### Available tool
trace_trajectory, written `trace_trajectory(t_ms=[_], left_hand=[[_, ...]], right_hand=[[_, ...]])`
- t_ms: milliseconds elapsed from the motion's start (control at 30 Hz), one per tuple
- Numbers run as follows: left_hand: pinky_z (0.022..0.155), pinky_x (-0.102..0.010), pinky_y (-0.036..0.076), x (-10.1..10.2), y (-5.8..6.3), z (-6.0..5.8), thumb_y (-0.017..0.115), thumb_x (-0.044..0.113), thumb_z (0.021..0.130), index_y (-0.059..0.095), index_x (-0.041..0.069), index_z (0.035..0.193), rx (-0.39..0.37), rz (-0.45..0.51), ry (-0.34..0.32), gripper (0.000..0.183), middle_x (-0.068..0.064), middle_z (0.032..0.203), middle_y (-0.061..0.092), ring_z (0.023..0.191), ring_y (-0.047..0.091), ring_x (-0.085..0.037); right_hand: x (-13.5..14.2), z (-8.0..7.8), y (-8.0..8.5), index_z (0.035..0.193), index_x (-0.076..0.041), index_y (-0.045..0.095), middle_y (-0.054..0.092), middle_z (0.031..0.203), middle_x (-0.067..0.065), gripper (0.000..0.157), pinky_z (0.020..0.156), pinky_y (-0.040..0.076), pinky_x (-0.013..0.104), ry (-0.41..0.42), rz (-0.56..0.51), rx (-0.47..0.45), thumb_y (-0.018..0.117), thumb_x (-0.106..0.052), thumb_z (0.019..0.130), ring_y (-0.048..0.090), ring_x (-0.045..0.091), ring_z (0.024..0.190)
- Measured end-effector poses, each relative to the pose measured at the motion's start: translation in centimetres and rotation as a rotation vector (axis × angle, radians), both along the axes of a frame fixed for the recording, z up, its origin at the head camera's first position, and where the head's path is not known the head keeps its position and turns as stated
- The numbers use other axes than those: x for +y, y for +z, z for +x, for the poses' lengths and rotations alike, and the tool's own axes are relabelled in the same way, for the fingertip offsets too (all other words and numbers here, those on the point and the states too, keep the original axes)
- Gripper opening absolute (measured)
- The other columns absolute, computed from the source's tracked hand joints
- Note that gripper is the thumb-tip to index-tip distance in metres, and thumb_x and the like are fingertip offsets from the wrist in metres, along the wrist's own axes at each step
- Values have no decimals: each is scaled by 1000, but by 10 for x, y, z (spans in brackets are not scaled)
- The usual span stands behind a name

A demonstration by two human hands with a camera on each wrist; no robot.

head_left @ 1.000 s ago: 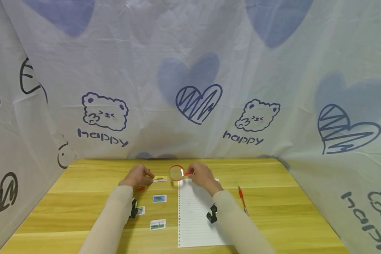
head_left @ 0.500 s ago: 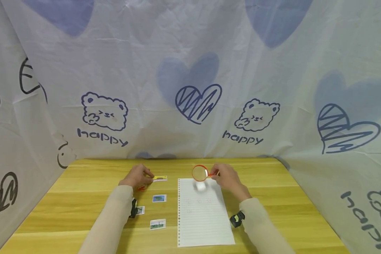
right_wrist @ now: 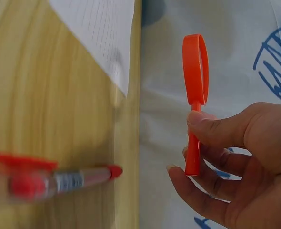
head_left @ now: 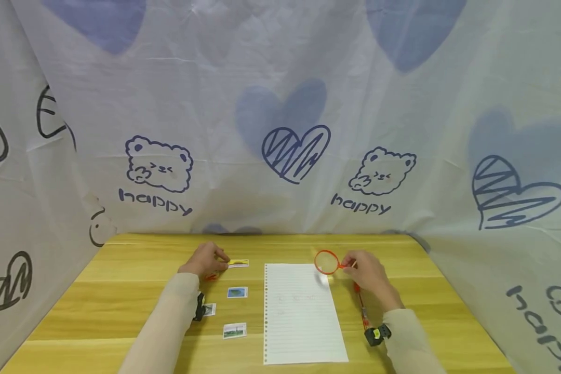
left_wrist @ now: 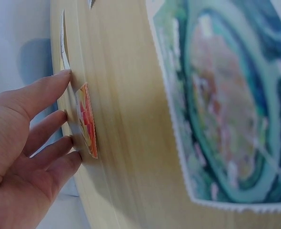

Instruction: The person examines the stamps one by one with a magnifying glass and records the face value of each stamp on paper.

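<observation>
At the back left, my left hand point(head_left: 206, 259) has its thumb and finger pinched at the left end of a yellow postage stamp point(head_left: 238, 263). In the left wrist view the stamp's edge point(left_wrist: 64, 43) bows upward from the thumb tip. A red-and-orange stamp point(left_wrist: 86, 121) lies by the other fingers, mostly hidden by the hand in the head view. My right hand point(head_left: 365, 270) grips the handle of an orange-red magnifying glass point(right_wrist: 193, 69) between thumb and fingers. Its round lens overlaps the far right corner of a lined sheet point(head_left: 304, 327) in the head view.
A blue stamp point(head_left: 237, 292) and a green landscape stamp point(head_left: 235, 331) lie left of the sheet. Another stamp point(left_wrist: 226, 105) is partly under the left wrist. A red-capped pen point(right_wrist: 78, 181) lies below the right wrist. A printed curtain point(head_left: 280, 208) borders the wooden table point(head_left: 98, 311).
My right hand has carried the magnifying glass rightward, from beside the yellow stamp, across the sheet's top, to its far right corner. My left hand has stayed at the yellow stamp.
</observation>
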State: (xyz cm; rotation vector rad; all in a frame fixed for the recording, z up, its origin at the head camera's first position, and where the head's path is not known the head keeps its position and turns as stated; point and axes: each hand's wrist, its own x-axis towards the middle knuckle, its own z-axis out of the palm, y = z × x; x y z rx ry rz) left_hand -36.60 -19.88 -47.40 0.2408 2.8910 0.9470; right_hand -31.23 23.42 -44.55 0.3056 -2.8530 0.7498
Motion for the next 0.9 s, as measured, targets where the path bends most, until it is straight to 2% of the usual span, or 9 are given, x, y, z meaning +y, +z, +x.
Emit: trace_trajectory(t_ms=[333, 567, 900], left_hand=[[110, -59, 47, 1, 1, 0, 79, 7, 89, 82, 6, 105, -1, -4, 5, 16, -25, 139, 64, 131, 57, -47], [109, -58, 48, 1, 0, -3, 78, 8, 90, 82, 7, 106, -11, -4, 5, 16, -25, 140, 63, 129, 58, -46], [108, -59, 48, 1, -1, -2, 79, 9, 89, 82, 8, 105, 1, -19, 10, 16, -24, 139, 64, 127, 59, -45]], right_hand=[[48, 10, -8, 90, -8, 72, 74, 88, 5, 6, 66, 52, 37, -37, 12, -15, 77, -6, 88, 66, 19, 77], [78, 13, -13, 88, -7, 72, 73, 86, 7, 5, 67, 52, 36, -51, 17, -3, 77, -5, 88, 65, 18, 76], [112, 18, -13, 85, -5, 72, 73, 82, 8, 5, 67, 52, 37, -66, 58, 4, 77, -5, 86, 66, 20, 75]])
